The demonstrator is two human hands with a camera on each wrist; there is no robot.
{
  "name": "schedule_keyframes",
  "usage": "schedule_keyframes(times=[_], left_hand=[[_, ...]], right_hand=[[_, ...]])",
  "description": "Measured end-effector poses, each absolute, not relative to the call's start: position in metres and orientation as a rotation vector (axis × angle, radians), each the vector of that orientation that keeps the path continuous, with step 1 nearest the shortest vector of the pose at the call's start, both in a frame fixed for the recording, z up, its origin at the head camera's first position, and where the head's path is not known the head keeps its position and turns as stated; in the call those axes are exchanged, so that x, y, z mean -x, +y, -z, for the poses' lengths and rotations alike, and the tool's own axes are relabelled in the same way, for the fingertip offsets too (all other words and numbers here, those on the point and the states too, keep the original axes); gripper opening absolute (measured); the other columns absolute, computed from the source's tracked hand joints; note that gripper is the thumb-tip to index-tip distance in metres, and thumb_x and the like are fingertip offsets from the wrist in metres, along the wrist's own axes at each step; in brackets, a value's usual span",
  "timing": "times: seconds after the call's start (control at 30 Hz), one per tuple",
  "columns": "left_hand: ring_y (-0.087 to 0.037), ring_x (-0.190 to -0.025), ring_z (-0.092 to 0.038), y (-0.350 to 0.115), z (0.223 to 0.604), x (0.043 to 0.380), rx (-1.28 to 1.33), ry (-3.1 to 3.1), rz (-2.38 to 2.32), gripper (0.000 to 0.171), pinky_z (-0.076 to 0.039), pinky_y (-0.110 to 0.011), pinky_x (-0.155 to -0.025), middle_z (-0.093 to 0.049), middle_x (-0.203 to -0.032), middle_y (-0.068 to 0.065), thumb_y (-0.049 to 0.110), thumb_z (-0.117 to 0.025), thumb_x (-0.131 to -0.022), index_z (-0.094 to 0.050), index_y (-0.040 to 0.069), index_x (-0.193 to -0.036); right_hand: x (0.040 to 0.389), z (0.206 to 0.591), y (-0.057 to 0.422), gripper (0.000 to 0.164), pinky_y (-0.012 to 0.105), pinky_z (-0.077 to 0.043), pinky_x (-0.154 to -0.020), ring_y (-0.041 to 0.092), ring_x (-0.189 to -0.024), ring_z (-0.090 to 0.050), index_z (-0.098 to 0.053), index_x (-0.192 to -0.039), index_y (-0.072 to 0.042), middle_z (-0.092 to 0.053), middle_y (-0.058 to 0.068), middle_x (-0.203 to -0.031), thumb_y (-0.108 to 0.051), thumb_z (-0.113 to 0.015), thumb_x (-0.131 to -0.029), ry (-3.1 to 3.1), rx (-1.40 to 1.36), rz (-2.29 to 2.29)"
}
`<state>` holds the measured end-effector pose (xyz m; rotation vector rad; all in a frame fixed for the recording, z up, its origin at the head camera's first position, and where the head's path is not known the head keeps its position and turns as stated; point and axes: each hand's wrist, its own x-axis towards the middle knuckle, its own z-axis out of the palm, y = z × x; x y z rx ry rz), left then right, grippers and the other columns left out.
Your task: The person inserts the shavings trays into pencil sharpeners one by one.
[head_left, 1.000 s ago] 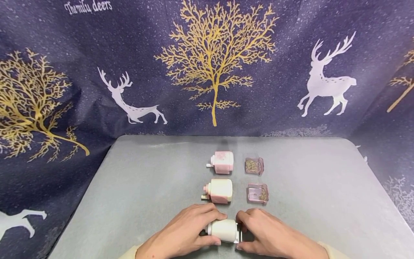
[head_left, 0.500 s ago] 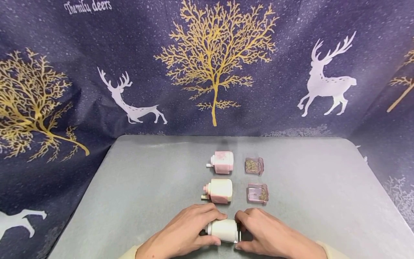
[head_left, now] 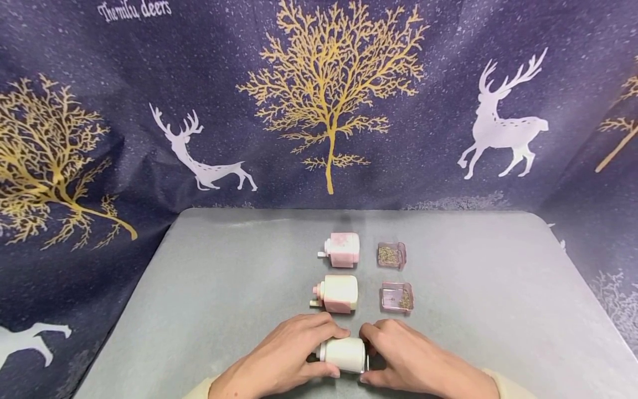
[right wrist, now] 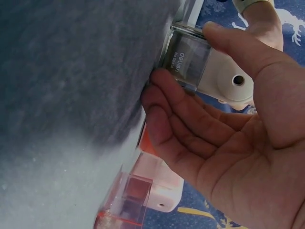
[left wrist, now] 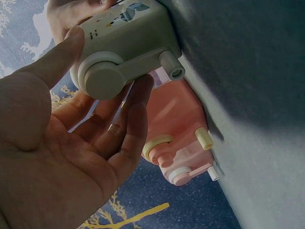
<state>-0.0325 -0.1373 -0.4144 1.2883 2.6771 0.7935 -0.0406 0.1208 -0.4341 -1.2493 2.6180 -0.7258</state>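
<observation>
A cream-white crank pencil sharpener (head_left: 345, 354) sits on the table near its front edge. My left hand (head_left: 291, 354) grips its body, thumb on the near side and fingers on the far side. Its crank handle (left wrist: 143, 66) faces left, as the left wrist view shows. At the opposite end is a clear shavings drawer (right wrist: 190, 58), mostly inside the sharpener. My right hand (head_left: 411, 357) holds this drawer between thumb and curled fingers.
Two pink-and-white crank sharpeners, a nearer one (head_left: 340, 293) and a farther one (head_left: 344, 249), stand beyond my hands. Right of them lie two pink transparent drawers, one nearer (head_left: 396, 297) and one farther (head_left: 390, 255), holding shavings. A dark deer-print cloth (head_left: 279, 205) hangs behind the grey table (head_left: 224, 277).
My right hand has moved slightly left, and the clear drawer has slid farther into the sharpener. My left hand and the sharpener have stayed in place.
</observation>
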Motion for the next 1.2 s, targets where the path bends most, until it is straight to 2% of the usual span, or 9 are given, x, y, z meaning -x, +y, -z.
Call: schedule_keyframes(times=[0.2,0.43,0.93,1.07,1.2], left_hand=[[0.004,-0.093,-0.049,-0.137,0.414,0.033,-1.288,2.672,-0.796,0.047,-0.049,-0.03,-0.085,-0.053,-0.11,0.022,0.052,-0.068,-0.084,-0.061,0.029,-0.124],[0.004,-0.094,-0.05,-0.138,0.412,0.034,-1.253,2.643,-0.799,0.05,-0.049,-0.03,-0.085,-0.053,-0.111,0.023,0.06,-0.059,-0.085,-0.061,0.031,-0.125],[0.005,-0.093,-0.049,-0.138,0.413,0.033,-1.268,2.646,-0.813,0.046,-0.049,-0.028,-0.083,-0.051,-0.108,0.024,0.058,-0.063,-0.084,-0.062,0.032,-0.122],[0.005,-0.093,-0.049,-0.137,0.414,0.033,-1.276,2.648,-0.816,0.045,-0.049,-0.027,-0.083,-0.052,-0.108,0.024,0.055,-0.066,-0.083,-0.062,0.032,-0.122],[0.005,-0.092,-0.049,-0.137,0.413,0.033,-1.273,2.645,-0.815,0.045,-0.049,-0.027,-0.083,-0.051,-0.108,0.025,0.054,-0.068,-0.083,-0.062,0.032,-0.122]], right_hand=[[0.041,0.436,0.118,0.037,0.009,-0.042,-0.05,-0.006,-0.063,-0.051,-0.057,-0.09,-0.018,-0.057,-0.014,-0.075,-0.045,-0.079,-0.077,2.618,1.257,0.763],[0.041,0.435,0.114,0.04,0.011,-0.041,-0.049,-0.006,-0.062,-0.048,-0.058,-0.091,-0.017,-0.056,-0.013,-0.075,-0.045,-0.081,-0.074,2.648,1.264,0.729],[0.038,0.433,0.106,0.041,0.014,-0.042,-0.049,-0.004,-0.063,-0.047,-0.057,-0.089,-0.016,-0.053,-0.013,-0.074,-0.043,-0.083,-0.072,2.67,1.252,0.656],[0.035,0.434,0.104,0.031,0.013,-0.036,-0.045,-0.004,-0.057,-0.042,-0.054,-0.08,-0.022,-0.05,-0.016,-0.068,-0.032,-0.081,-0.072,2.659,1.239,0.758],[0.033,0.436,0.104,0.031,0.011,-0.031,-0.042,-0.004,-0.053,-0.037,-0.049,-0.076,-0.027,-0.046,-0.018,-0.063,-0.024,-0.08,-0.07,2.652,1.249,0.854]])
